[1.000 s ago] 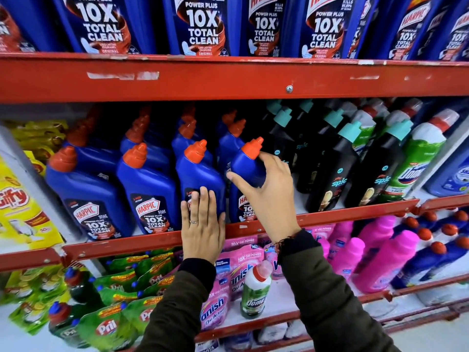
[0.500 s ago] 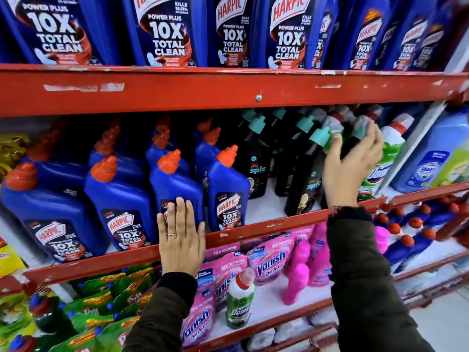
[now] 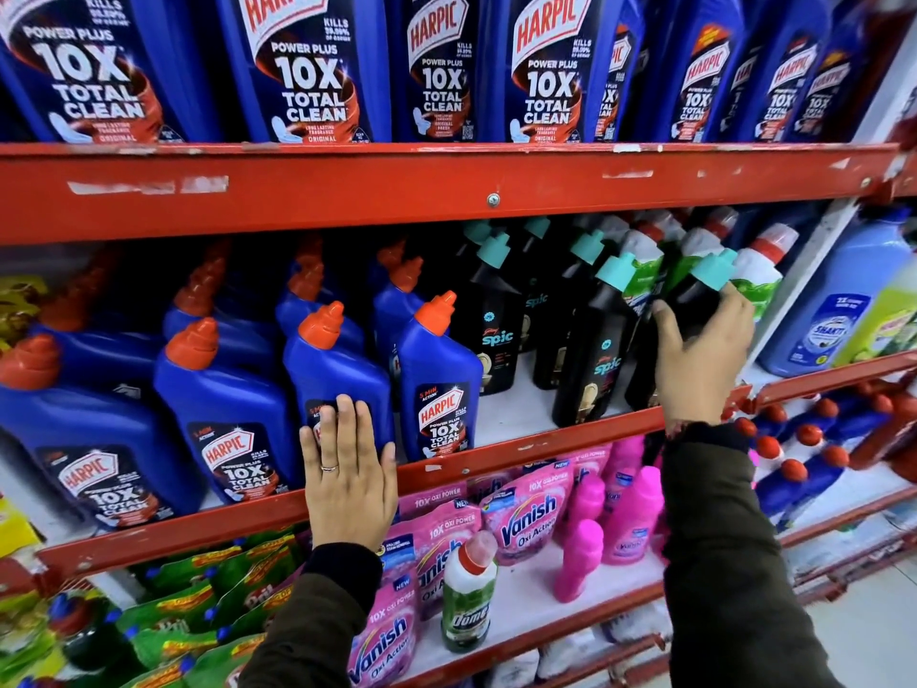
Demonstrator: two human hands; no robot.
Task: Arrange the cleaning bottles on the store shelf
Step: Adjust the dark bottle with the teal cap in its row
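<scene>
Blue Harpic bottles with orange caps (image 3: 436,384) fill the left of the middle shelf. To their right stand black Spic bottles with teal caps (image 3: 593,340), then green-and-white Domex bottles (image 3: 754,275). My left hand (image 3: 347,474) lies flat, fingers together, against the front of a blue Harpic bottle (image 3: 337,365) and the red shelf rail (image 3: 521,449). My right hand (image 3: 699,355) is wrapped around the body of a black Spic bottle (image 3: 694,295) at the front right of the black group.
Large Harpic bottles (image 3: 307,67) line the top shelf. The shelf below holds pink Vanish pouches (image 3: 526,513), pink bottles (image 3: 630,513), one Domex bottle (image 3: 469,598) and green Pril pouches (image 3: 223,603). A light-blue jug (image 3: 843,300) stands at the right.
My right hand left the blue Harpic bottle, swept right across the shelf and closed on a black Spic bottle. My left hand stayed on the Harpic bottle at the rail.
</scene>
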